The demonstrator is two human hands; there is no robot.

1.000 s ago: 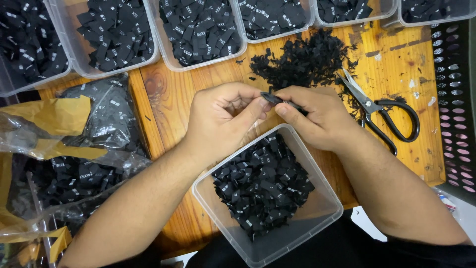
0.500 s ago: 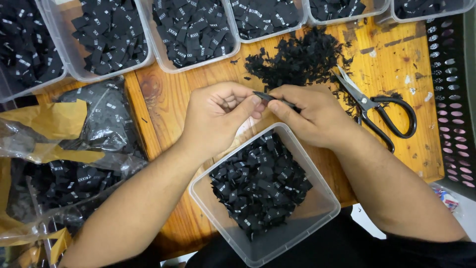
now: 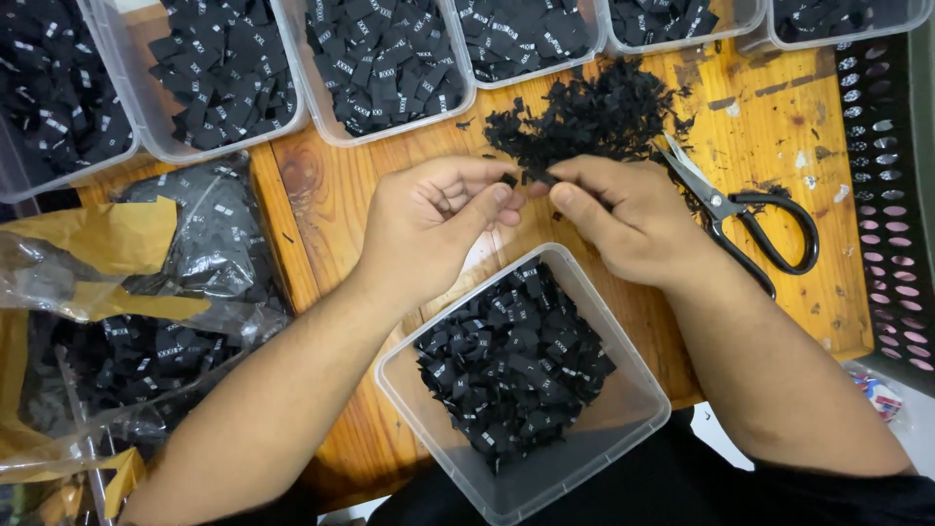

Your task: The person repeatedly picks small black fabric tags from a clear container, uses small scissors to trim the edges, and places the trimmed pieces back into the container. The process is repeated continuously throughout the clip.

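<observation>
My left hand (image 3: 438, 224) and my right hand (image 3: 623, 219) meet above the wooden table, fingertips pinching one small black fabric label (image 3: 526, 179) between them. Just below them stands a clear plastic tub (image 3: 623, 429) partly filled with black labels (image 3: 511, 360) that carry white marks. Right behind my hands lies a loose heap of black fabric scraps (image 3: 584, 117). Black-handled scissors (image 3: 750, 219) rest on the table beside my right hand.
Several clear tubs of black labels (image 3: 385, 58) line the far edge. Clear and yellow plastic bags of more labels (image 3: 146, 292) lie at the left. A black perforated panel (image 3: 891, 195) stands at the right. The wooden table (image 3: 321, 195) shows between them.
Both hands stay pinched on the label, drifting slightly toward the scrap heap. The camera view has shifted a little; nothing else moved.
</observation>
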